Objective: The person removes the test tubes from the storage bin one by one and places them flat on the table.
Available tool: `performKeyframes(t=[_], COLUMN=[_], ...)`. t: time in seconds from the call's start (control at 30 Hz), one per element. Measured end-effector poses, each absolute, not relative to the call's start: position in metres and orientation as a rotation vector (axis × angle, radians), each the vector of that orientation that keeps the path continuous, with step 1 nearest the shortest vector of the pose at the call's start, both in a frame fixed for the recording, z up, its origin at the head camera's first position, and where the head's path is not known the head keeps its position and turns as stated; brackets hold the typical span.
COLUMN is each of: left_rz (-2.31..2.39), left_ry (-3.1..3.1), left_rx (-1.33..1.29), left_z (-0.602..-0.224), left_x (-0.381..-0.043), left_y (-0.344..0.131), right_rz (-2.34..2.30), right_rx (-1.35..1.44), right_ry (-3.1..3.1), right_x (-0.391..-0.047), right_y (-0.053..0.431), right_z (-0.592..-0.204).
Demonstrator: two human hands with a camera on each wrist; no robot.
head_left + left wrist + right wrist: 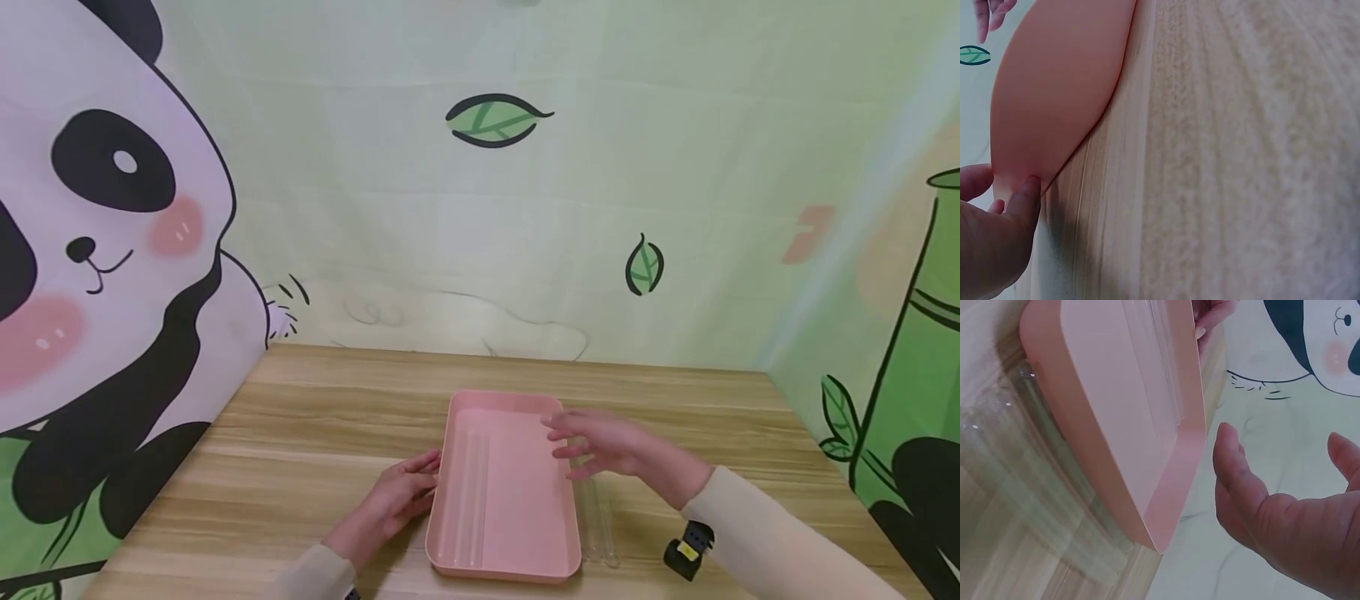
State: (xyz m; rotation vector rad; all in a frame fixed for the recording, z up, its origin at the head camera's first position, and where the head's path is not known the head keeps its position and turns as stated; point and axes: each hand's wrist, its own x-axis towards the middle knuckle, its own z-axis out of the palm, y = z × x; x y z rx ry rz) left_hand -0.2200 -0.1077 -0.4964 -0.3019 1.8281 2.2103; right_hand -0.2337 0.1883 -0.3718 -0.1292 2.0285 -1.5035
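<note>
A shallow pink tray [528, 500] lies on the table with clear test tubes [471, 500] lined up lengthwise along its left side. Outside its right wall, more clear test tubes [600, 525] lie on the wood; the right wrist view shows these loose tubes [1041, 475] side by side. My left hand [397, 496] rests against the tray's left wall, its thumb and fingertips touching the outside. Over the right rim hovers my right hand [600, 442], fingers spread and slightly bent. In the right wrist view that hand [1291, 512] holds nothing.
The wood-grain table [330, 400] runs back to a pale green cloth backdrop [360, 208] with printed leaves. A printed panda [112, 250] fills the left panel, and green bamboo [930, 350] is on the right one. A black device [688, 550] sits at my right wrist.
</note>
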Motion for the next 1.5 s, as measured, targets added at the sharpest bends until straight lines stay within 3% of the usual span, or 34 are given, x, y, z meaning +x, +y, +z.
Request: performKeyframes(t=[0.77,1.5], left_rz=[2.197,2.223], left_ry=[1.853,1.799], left_rx=[-0.317,-0.257], left_z=[-0.492,-0.497], left_x=[-0.222,-0.220], left_y=[-0.108,-0.107], right_rz=[-1.452,-1.522], right_rx=[-0.107,0.105], right_ry=[1.996,1.992], right_x=[-0.272,-0.269], right_y=[0.134,0.114], right_z=[-0.393,-0.431])
